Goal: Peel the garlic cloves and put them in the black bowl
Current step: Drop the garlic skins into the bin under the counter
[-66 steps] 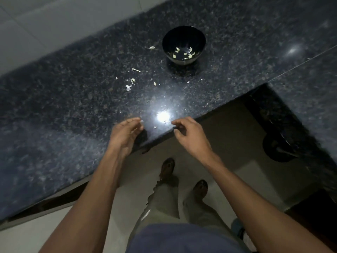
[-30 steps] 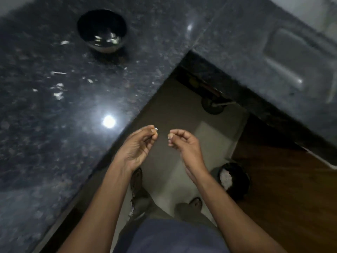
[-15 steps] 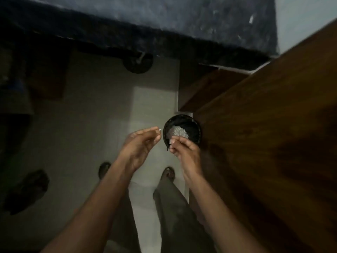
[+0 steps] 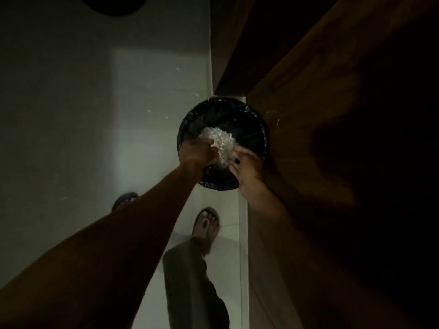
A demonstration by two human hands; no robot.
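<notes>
Both of your hands hang over a black-lined waste bin (image 4: 249, 122) on the floor, set against a wooden cabinet (image 4: 332, 115) on the right. The left hand (image 4: 198, 154) is blurred, its fingers bunched downward over the bin; whether it pinches anything cannot be told. The right hand (image 4: 247, 166) shows loosely spread fingers with nothing visibly held. A pale heap of peelings (image 4: 222, 138) lies in the bin, directly below and just beyond both hands. Neither the black bowl nor any garlic clove is in view. Judged from this, you are discarding skin; the drop runs straight down, the left hand being nearer the heap.
</notes>
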